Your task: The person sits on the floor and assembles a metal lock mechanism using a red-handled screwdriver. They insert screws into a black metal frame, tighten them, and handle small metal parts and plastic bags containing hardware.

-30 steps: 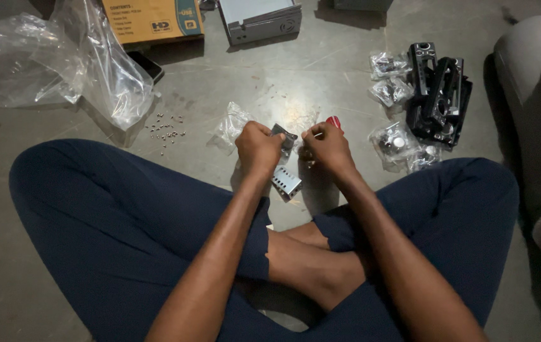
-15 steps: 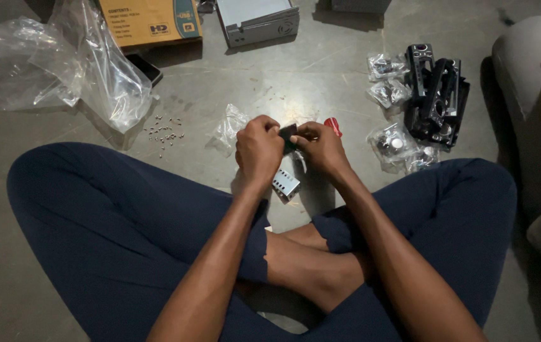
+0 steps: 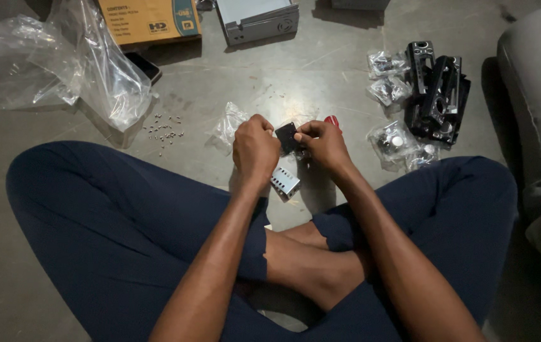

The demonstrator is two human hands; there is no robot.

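Note:
I sit cross-legged on a grey floor. My left hand (image 3: 254,151) and my right hand (image 3: 324,144) meet in front of me, both closed on a small flat black part (image 3: 286,137) held between them. A red tool handle (image 3: 332,120) peeks out just behind my right hand. Below my hands a small perforated silver metal piece (image 3: 285,183) lies on the floor. A little clear bag (image 3: 229,125) rests just left of my left hand.
Several tiny screws (image 3: 164,131) are scattered on the floor at left, near crumpled clear plastic wrap (image 3: 61,63). A cardboard box (image 3: 150,20) and a grey metal unit (image 3: 257,19) lie ahead. Black plastic frames (image 3: 438,92) and small bagged parts (image 3: 392,140) sit at right. Another person's knee (image 3: 539,95) is far right.
My hands have lifted slightly and drawn closer, and the black part now shows more plainly between them. The red handle is more covered by my right hand.

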